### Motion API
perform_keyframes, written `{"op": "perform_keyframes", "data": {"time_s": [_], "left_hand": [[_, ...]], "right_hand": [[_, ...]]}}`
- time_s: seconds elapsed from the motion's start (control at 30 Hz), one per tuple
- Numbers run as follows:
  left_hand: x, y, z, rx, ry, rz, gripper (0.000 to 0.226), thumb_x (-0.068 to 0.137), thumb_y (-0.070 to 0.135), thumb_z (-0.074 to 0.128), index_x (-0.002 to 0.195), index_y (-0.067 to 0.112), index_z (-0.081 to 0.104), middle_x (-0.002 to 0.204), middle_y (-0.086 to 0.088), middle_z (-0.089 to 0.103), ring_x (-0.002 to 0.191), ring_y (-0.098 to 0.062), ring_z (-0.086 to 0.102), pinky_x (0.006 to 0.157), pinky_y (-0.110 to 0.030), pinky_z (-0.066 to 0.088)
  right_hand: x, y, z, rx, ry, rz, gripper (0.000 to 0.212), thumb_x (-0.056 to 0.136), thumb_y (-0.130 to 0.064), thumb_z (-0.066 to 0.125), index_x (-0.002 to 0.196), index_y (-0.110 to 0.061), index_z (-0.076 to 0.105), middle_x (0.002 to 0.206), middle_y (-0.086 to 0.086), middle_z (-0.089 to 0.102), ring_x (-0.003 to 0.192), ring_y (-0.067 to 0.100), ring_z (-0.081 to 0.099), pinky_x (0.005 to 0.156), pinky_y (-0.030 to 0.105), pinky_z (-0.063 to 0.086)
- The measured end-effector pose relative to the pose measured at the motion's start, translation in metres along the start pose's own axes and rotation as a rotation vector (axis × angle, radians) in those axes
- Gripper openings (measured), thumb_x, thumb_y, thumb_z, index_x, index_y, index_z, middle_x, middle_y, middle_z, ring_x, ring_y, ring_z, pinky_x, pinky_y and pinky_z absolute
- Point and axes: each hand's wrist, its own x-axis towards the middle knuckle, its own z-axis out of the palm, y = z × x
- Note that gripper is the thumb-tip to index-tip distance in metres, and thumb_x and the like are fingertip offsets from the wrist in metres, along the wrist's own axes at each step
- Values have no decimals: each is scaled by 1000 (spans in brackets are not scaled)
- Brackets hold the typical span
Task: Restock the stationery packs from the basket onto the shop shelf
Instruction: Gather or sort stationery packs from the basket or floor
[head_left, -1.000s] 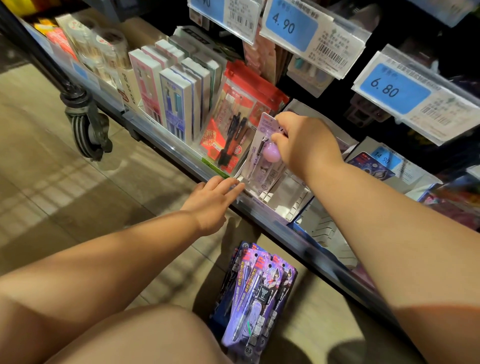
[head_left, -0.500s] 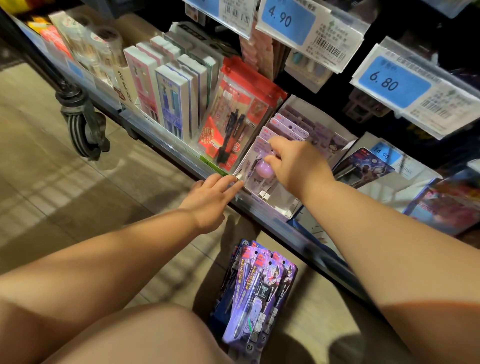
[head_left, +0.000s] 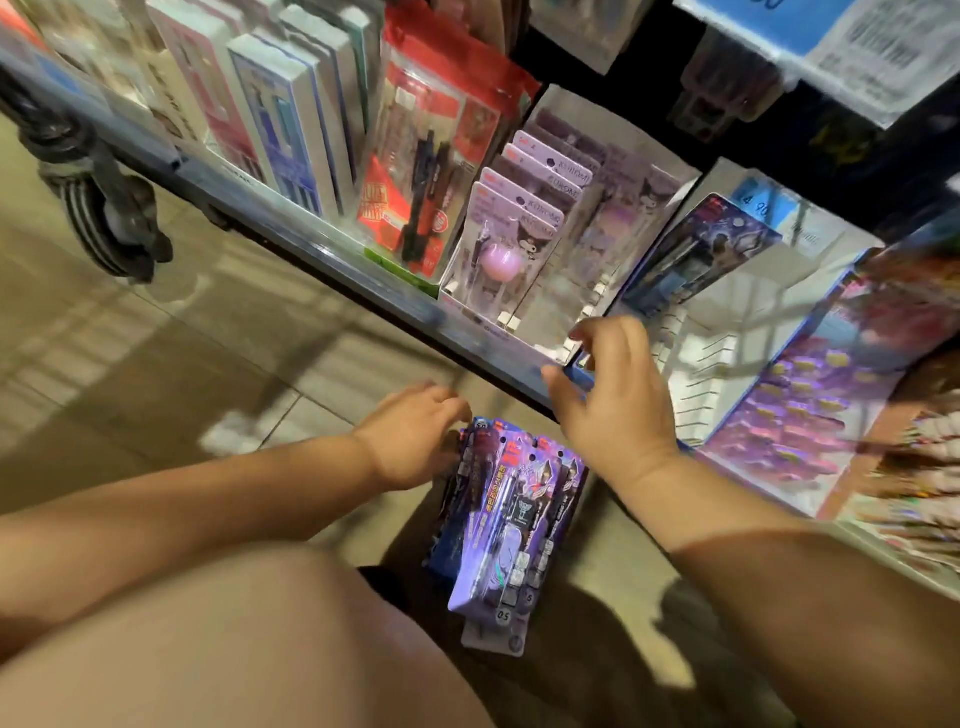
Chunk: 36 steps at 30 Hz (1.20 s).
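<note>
Left grip (head_left: 415, 436): at the top of the pen packs (head_left: 511, 525); I cannot tell if it holds them.
Right grip (head_left: 615, 400): loose, holding nothing, above them.

I see the shelf (head_left: 322, 247) running from upper left to lower right. Standing on it, left to right:
- pale boxes (head_left: 280, 130), upright in a row
- red packs (head_left: 431, 171), leaning back
- a clear tray (head_left: 506, 319) with lilac packs (head_left: 519, 218) filed upright
- another tray (head_left: 727, 338) holding a blue pack (head_left: 696, 254)

Tiled floor (head_left: 156, 374) below. On it are a caster (head_left: 109, 223) at left and a stack of purple packs (head_left: 511, 519) near the shelf's front edge.
</note>
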Motion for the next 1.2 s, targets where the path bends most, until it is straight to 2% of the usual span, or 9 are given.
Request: {"op": "perform_keyframes", "data": {"time_s": [0.2,0.3,0.4,0.5,0.63,0.77,0.93,1.07,1.2], "left_hand": [[-15,21,41,-12,-371,-57,53,84,34,66,130,12,52,126,-14,55,116,-31,54,92,-30,41],[-17,19,49,-69,-472,-122,60,83,37,68,132,9,47,129,-18,52,118,-33,52,93,-31,43],[-16,17,51,-141,-531,-160,75,75,50,66,134,8,46,129,-19,51,116,-33,53,94,-31,44],[-15,13,56,-212,-545,-176,87,59,55,54,134,10,48,126,-16,55,115,-32,54,92,-29,44],[-11,11,63,-308,-498,-205,63,75,43,73,128,17,53,120,-6,61,112,-24,57,88,-24,45],[-8,15,69,-424,-479,-261,60,76,37,77,128,20,53,118,0,64,102,-17,61,86,-22,47],[-7,17,72,-424,-471,-323,64,75,39,77,127,16,48,116,-5,63,102,-23,61,86,-26,48],[-8,16,74,-457,-469,-327,72,73,40,78,132,17,43,118,-5,63,103,-24,61,87,-27,48],[-10,17,75,-522,-438,-322,71,74,33,80,132,18,43,123,0,62,101,-17,60,88,-23,46]], "right_hand": [[-72,29,36,30,-523,716,39,85,-35,67,115,-15,51,108,4,53,96,25,56,79,29,42],[-86,37,59,204,-607,1034,55,82,-39,71,123,-11,47,116,8,57,100,26,57,76,27,41],[-100,44,82,425,-574,1249,73,76,-33,77,132,-16,34,132,11,51,115,33,56,94,43,49],[-104,44,83,552,-463,1343,66,73,-18,81,117,-19,32,120,10,56,106,30,60,89,49,53],[-104,42,76,688,-440,1397,62,72,-11,82,108,-20,33,108,9,61,92,25,63,79,45,56],[-106,43,78,674,-511,1380,58,68,-11,84,114,-11,49,104,9,68,77,16,64,53,23,48],[-110,41,84,372,-599,1262,83,32,-61,81,99,-20,54,111,3,60,100,22,60,82,34,52],[-108,37,73,441,-534,1267,74,58,-30,91,105,-19,35,110,5,54,97,22,54,80,35,47],[-107,34,61,491,-414,1261,90,58,-17,91,122,-14,28,103,1,50,92,19,51,80,32,41]]}}
